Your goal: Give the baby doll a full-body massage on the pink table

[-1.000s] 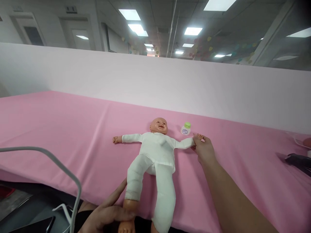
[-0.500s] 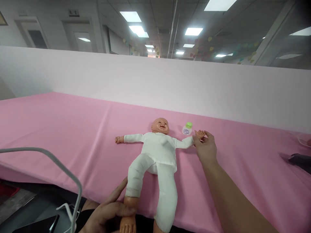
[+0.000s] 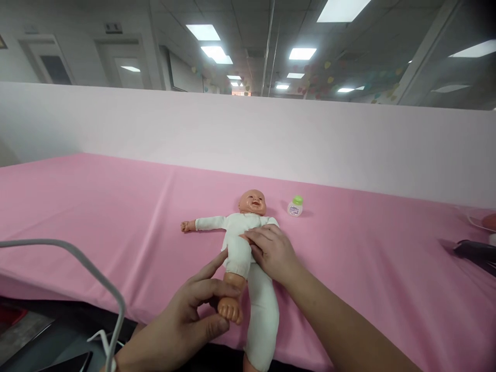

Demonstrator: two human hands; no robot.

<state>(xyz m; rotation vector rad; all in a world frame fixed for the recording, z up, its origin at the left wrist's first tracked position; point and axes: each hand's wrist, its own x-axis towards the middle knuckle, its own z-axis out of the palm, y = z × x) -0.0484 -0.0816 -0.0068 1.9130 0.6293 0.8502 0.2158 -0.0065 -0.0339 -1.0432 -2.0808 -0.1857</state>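
The left hand (image 3: 186,320) is closed on the bare foot (image 3: 229,309) of a baby doll (image 3: 248,248), thumb and curled fingers pinching around the ankle and foot while the forefinger points up along the doll's shin. That leg is bent, its knee raised under the white trouser leg. The right hand (image 3: 271,253) lies palm down on the doll's belly and hip, fingers spread and pressing flat rather than gripping anything, its forearm coming in from the lower right corner of the view.

The doll lies on its back on the pink cloth of the bench (image 3: 96,206), feet toward the near edge and head toward the far edge, roughly midway along the bench. It wears a white top and white trousers. One arm stretches out sideways toward the left end of the bench; the other is hidden under the right hand. Its second leg runs straight down and hangs over the near edge.

A small bottle with a green cap (image 3: 295,206) stands near the doll's head, on the side toward the right end, apart from it. A pale partition (image 3: 155,129) rises along the far edge. A dark object (image 3: 475,250) rests at the right end, and a grey cable (image 3: 89,268) arcs over the near left corner.
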